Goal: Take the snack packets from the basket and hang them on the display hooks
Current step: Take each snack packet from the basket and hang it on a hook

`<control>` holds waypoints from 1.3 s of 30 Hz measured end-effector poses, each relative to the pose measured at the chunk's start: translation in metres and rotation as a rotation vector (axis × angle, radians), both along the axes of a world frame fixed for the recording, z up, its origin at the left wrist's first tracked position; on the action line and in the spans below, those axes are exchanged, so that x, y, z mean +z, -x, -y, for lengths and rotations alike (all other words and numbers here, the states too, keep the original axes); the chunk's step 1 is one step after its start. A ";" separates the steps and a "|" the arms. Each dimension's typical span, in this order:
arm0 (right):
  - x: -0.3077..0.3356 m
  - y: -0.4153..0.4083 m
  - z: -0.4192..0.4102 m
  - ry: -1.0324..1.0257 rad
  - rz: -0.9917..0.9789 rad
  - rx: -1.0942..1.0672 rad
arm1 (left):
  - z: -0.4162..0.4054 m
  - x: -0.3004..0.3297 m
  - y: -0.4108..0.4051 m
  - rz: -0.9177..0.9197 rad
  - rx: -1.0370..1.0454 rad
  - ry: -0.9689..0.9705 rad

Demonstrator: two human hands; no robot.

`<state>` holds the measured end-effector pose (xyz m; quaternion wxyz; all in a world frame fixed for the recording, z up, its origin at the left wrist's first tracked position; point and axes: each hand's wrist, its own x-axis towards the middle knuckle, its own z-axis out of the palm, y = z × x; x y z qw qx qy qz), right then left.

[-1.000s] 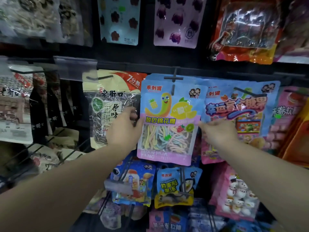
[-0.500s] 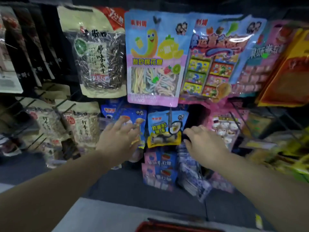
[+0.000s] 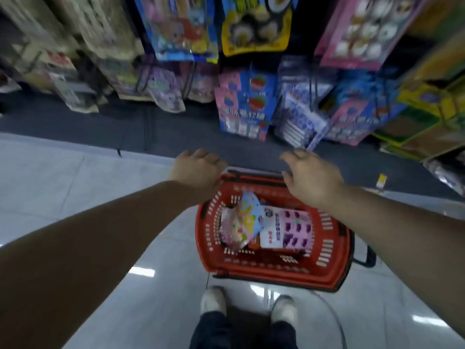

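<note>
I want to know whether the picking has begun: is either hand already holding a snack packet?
No: the left hand and right hand hover empty above the red plastic basket.
</note>
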<state>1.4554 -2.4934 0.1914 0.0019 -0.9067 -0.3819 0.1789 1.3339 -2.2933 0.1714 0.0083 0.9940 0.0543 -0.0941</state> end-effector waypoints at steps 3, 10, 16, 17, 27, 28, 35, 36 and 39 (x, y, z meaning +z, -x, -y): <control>-0.054 0.014 0.020 0.126 -0.076 -0.052 | 0.018 -0.051 0.014 -0.135 0.033 -0.041; -0.173 0.041 0.055 0.189 -0.207 -0.221 | 0.036 -0.159 0.036 -0.413 0.114 -0.046; -0.280 0.072 0.052 0.085 -0.469 -0.639 | 0.037 -0.251 0.026 -0.547 0.057 -0.018; -0.295 0.076 0.047 0.036 -0.517 -0.733 | 0.038 -0.266 0.024 -0.549 0.031 -0.012; -0.364 0.087 0.014 -0.409 -0.922 -1.380 | 0.035 -0.341 0.005 -0.559 0.167 0.217; -0.363 0.086 0.018 -0.412 -0.940 -1.378 | 0.037 -0.341 0.002 -0.537 0.185 0.240; -0.339 0.072 0.056 -0.434 -0.991 -1.208 | 0.043 -0.331 -0.026 -0.405 0.343 0.682; -0.334 0.069 0.061 -0.463 -1.010 -1.191 | 0.043 -0.330 -0.031 -0.372 0.367 0.757; -0.319 0.060 0.077 -0.566 -1.035 -1.223 | 0.036 -0.320 -0.041 -0.279 0.483 0.914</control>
